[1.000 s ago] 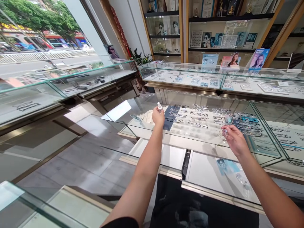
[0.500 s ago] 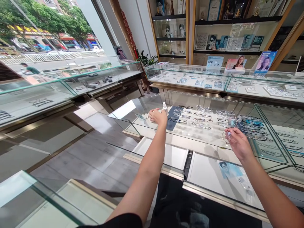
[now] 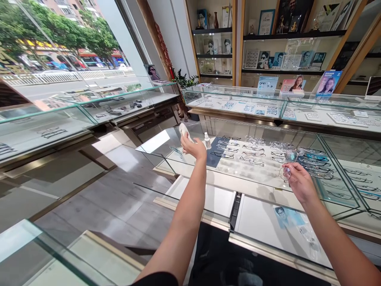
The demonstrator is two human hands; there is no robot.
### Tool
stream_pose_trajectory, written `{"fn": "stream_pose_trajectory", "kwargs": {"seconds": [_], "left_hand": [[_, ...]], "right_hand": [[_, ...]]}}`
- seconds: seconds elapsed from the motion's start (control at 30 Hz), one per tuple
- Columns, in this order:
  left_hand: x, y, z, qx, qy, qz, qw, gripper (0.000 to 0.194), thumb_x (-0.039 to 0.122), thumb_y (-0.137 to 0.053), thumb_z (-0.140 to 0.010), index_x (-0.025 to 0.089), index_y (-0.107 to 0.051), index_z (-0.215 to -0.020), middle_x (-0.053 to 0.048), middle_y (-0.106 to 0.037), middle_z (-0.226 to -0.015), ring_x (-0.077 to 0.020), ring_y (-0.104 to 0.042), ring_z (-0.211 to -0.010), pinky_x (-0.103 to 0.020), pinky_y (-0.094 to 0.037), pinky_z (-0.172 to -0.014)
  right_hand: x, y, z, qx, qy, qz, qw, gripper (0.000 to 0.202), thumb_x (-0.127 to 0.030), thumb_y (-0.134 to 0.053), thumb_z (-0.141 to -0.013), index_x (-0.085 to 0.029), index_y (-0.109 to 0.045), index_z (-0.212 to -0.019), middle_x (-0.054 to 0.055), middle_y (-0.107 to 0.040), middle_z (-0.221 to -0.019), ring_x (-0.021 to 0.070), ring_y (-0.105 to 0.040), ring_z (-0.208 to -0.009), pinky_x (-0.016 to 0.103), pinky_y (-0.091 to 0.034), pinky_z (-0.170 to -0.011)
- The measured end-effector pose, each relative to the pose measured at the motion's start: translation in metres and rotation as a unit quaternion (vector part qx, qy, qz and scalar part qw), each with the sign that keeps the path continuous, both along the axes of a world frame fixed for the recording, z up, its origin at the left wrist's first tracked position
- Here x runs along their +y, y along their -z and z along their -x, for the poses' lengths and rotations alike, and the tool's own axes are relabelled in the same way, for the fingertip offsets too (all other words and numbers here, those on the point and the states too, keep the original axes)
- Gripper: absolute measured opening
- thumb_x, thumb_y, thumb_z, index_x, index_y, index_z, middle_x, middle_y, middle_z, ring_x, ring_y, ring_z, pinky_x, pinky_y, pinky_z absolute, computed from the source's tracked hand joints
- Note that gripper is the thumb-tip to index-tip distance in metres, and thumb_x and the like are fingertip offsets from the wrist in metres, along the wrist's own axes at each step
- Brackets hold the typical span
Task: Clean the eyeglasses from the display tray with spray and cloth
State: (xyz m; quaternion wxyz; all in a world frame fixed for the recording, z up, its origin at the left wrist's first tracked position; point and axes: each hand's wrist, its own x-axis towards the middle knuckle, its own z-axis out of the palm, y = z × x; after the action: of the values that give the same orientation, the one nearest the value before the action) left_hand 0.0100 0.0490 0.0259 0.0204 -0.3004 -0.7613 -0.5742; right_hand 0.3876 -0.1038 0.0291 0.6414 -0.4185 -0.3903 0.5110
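Observation:
My left hand (image 3: 193, 147) grips a crumpled white cloth (image 3: 184, 131) above the left part of the glass display case (image 3: 253, 176). Just right of that hand, a small white spray bottle (image 3: 207, 140) stands upright on the glass. In my right hand (image 3: 299, 178) is a pair of thin-rimmed eyeglasses (image 3: 285, 173), pinched between thumb and fingers; one round lens hangs at the left and the other shows above the fingertips. Rows of eyeglass frames (image 3: 252, 155) lie inside the case beneath the glass, between my hands.
Two white drawers (image 3: 268, 210) stand pulled out below the case; the right one holds a blue picture card (image 3: 288, 217) and clear plastic pieces. Another glass counter (image 3: 238, 93) runs along the back, one lines the window (image 3: 125, 107), and a glass corner (image 3: 26, 238) juts in at lower left.
My left hand has lifted from the glass beside the spray bottle, with the white cloth now showing in it. My right hand still holds the eyeglasses, nearly in place.

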Motion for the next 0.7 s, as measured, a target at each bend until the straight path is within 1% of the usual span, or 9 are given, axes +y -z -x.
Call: {"fn": "stream_pose_trajectory", "kwargs": {"seconds": [0.07,0.17,0.3,0.37,0.43,0.5,0.6,0.63,0.7], "left_hand": [[-0.004,-0.008,-0.004,0.016,0.012,-0.052,0.998,0.056,0.009,-0.043,-0.094,0.017,-0.052,-0.15,-0.019,-0.051,-0.163,-0.0295,-0.043,-0.158,-0.049,-0.032,-0.13],[-0.01,-0.016,-0.013,0.035,0.063,-0.165,0.984,0.053,0.008,-0.043,-0.095,0.014,-0.05,-0.147,-0.021,-0.055,-0.158,-0.0252,-0.048,-0.154,-0.039,-0.036,-0.129],[-0.019,-0.023,-0.035,-0.008,0.173,-0.289,0.941,0.056,0.013,-0.047,-0.096,0.012,-0.044,-0.152,-0.021,-0.06,-0.151,-0.0224,-0.059,-0.144,-0.032,-0.044,-0.123],[-0.024,-0.027,-0.048,-0.048,0.225,-0.325,0.917,0.051,0.017,-0.049,-0.095,0.013,-0.051,-0.146,-0.02,-0.064,-0.146,-0.0224,-0.064,-0.137,-0.031,-0.047,-0.118],[-0.03,-0.033,-0.062,-0.099,0.277,-0.319,0.901,0.041,0.022,-0.055,-0.092,0.015,-0.063,-0.132,-0.016,-0.069,-0.137,-0.0227,-0.067,-0.128,-0.03,-0.051,-0.11],[-0.036,-0.041,-0.075,-0.172,0.354,-0.281,0.875,0.034,0.027,-0.06,-0.089,0.017,-0.07,-0.12,-0.011,-0.074,-0.12,-0.0209,-0.071,-0.11,-0.028,-0.056,-0.097],[-0.048,-0.057,-0.093,-0.28,0.481,-0.217,0.802,0.031,0.032,-0.068,-0.08,0.018,-0.072,-0.108,-0.003,-0.074,-0.094,-0.0143,-0.067,-0.08,-0.023,-0.054,-0.073],[-0.053,-0.064,-0.098,-0.299,0.511,-0.201,0.78,0.031,0.033,-0.072,-0.077,0.018,-0.072,-0.104,-0.001,-0.072,-0.087,-0.0123,-0.063,-0.073,-0.021,-0.051,-0.067],[-0.063,-0.079,-0.108,-0.302,0.561,-0.172,0.751,0.031,0.035,-0.079,-0.072,0.018,-0.071,-0.097,0.002,-0.067,-0.076,-0.0097,-0.056,-0.062,-0.019,-0.045,-0.058]], "right_hand": [[0.002,0.0,-0.001,0.007,0.006,0.001,1.0,0.04,-0.051,-0.103,-0.06,-0.027,-0.075,-0.075,0.003,-0.077,-0.093,0.0149,-0.062,-0.076,0.03,-0.053,-0.067],[0.004,0.0,-0.003,0.007,0.014,0.0,1.0,0.042,-0.052,-0.104,-0.058,-0.027,-0.074,-0.076,0.002,-0.077,-0.091,0.0149,-0.063,-0.077,0.029,-0.053,-0.067],[0.004,-0.004,-0.006,-0.007,0.023,-0.016,1.0,0.041,-0.05,-0.101,-0.063,-0.026,-0.072,-0.078,0.002,-0.077,-0.092,0.0154,-0.064,-0.078,0.029,-0.052,-0.068],[0.003,-0.007,-0.005,-0.004,0.028,-0.019,0.999,0.041,-0.049,-0.1,-0.063,-0.025,-0.07,-0.078,0.002,-0.077,-0.091,0.0148,-0.064,-0.077,0.028,-0.052,-0.067],[0.001,-0.011,-0.001,-0.001,0.023,-0.022,0.999,0.04,-0.047,-0.1,-0.064,-0.025,-0.07,-0.078,0.001,-0.076,-0.09,0.0137,-0.063,-0.075,0.027,-0.051,-0.067],[0.0,-0.017,0.005,-0.002,0.012,-0.026,1.0,0.039,-0.047,-0.099,-0.064,-0.024,-0.071,-0.078,0.001,-0.076,-0.089,0.0129,-0.062,-0.075,0.027,-0.051,-0.067],[-0.002,-0.033,0.015,-0.001,0.001,-0.03,1.0,0.041,-0.049,-0.1,-0.062,-0.024,-0.072,-0.078,0.001,-0.076,-0.089,0.0138,-0.064,-0.078,0.028,-0.053,-0.072],[-0.003,-0.041,0.019,0.004,-0.005,-0.035,0.999,0.041,-0.05,-0.101,-0.062,-0.025,-0.072,-0.078,0.001,-0.076,-0.089,0.0142,-0.065,-0.08,0.028,-0.055,-0.075],[-0.005,-0.06,0.026,0.024,-0.034,-0.058,0.997,0.039,-0.048,-0.101,-0.063,-0.025,-0.073,-0.079,0.0,-0.076,-0.09,0.0145,-0.066,-0.084,0.029,-0.056,-0.081]]}}
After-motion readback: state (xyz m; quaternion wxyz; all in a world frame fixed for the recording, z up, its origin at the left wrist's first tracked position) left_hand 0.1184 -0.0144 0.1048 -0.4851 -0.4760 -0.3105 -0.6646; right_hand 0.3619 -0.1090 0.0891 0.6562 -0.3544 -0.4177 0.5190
